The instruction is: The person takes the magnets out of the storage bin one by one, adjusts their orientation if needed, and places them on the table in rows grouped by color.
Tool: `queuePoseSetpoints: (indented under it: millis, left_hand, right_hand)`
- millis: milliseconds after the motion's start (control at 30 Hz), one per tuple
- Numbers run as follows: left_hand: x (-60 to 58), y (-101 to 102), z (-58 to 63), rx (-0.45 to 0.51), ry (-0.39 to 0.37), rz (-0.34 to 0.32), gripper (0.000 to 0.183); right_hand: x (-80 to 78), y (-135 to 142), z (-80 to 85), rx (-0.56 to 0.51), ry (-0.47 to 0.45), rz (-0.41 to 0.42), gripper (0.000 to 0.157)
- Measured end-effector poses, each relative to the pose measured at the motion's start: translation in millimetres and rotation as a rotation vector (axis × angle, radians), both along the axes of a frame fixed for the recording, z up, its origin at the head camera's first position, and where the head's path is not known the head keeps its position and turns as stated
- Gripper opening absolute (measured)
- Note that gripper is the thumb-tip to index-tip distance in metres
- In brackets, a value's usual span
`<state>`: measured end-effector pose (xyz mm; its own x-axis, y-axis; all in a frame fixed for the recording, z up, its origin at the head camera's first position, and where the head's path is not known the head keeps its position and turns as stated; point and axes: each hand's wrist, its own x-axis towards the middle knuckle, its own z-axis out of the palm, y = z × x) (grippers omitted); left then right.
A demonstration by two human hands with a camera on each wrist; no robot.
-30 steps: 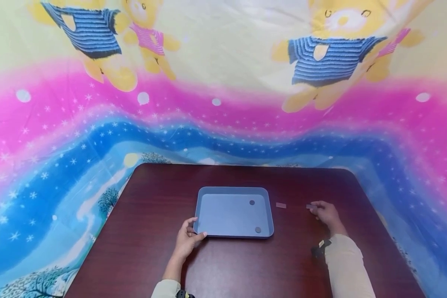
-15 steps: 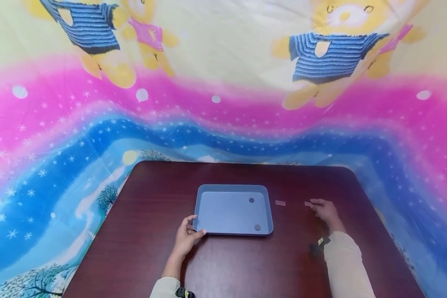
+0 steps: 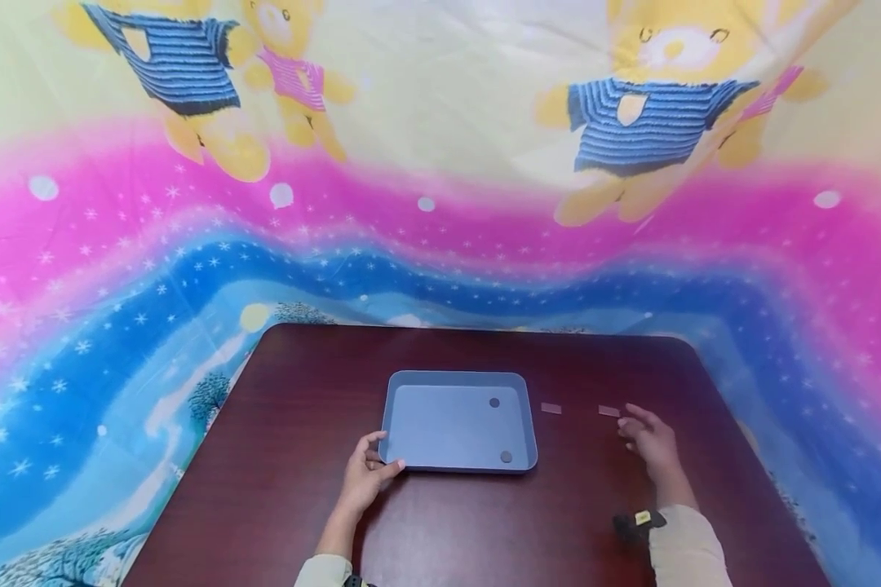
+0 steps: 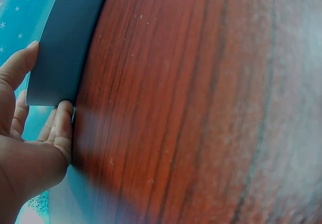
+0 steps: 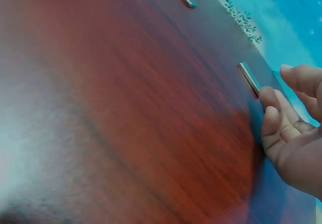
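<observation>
A shallow blue-grey tray [image 3: 440,420] lies on the dark red-brown table. My left hand [image 3: 363,481] holds its near left corner, the thumb at the front wall and the fingers along the left side. Two small dark discs [image 3: 494,403] sit inside the tray, towards its right. Right of the tray lie two small thin rectangular pieces, a nearer one [image 3: 551,408] and a farther one [image 3: 608,411]. My right hand [image 3: 653,444] is just beside the farther piece, holding nothing. In the right wrist view its fingertips are very close to that piece [image 5: 249,79]; I cannot tell whether they touch.
The wooden table [image 3: 484,530] has rounded far corners. A printed cloth [image 3: 440,244] with bears and snowflakes hangs behind it and along both sides. Black straps with a small device [image 3: 639,522] are on the wrists.
My right hand has let go of the farther rectangular piece, which lies on the table, and has drawn back slightly to the right. The left hand stays at the tray's corner.
</observation>
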<state>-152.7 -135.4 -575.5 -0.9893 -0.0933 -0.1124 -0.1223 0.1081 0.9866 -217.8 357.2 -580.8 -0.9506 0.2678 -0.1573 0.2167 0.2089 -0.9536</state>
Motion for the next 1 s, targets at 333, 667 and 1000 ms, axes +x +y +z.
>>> queuePoseSetpoints:
  millis: [333,667,1000]
  left_hand:
    - [-4.8,-1.2,-10.6,-0.010,-0.003,-0.003,0.065]
    - [-4.0,-3.0,-12.6,0.007,-0.008,-0.003,0.064]
    - [-5.1,-5.3,-14.6,0.030,-0.014,-0.017,0.066]
  right_hand:
    - [5.3,-10.8,5.6,-0.029,0.027,-0.022,0.055]
    - [18.5,-41.9,15.4,-0.142,0.080,0.137,0.059]
    - [12.5,-59.6,15.9,-0.067,0.153,0.299,0.057]
